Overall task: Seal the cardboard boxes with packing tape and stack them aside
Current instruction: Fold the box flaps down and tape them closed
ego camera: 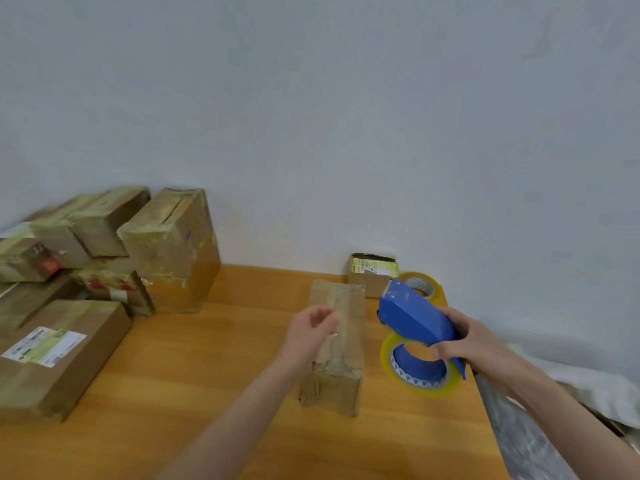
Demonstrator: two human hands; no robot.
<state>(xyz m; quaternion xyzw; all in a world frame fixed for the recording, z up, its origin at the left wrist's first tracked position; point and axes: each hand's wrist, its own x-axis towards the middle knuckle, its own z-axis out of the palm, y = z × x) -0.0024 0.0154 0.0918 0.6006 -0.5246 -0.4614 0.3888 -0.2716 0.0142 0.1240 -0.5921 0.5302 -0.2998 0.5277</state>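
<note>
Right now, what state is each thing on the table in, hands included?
long box, lying flat, top seam taped.
left hand, above the long box, fingers curled; grip unclear.
right hand, grips the tape dispenser.
tape dispenser, held tilted, loaded.
spare tape roll, lying flat behind the dispenser.
small box, upright at the back, labelled.
stacked boxes, taped, piled at the left.

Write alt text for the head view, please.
Right hand grips a blue tape dispenser beside a narrow cardboard box on a wooden table; left hand, curled, is over the box's top face. Taped boxes are piled at far left.
</note>
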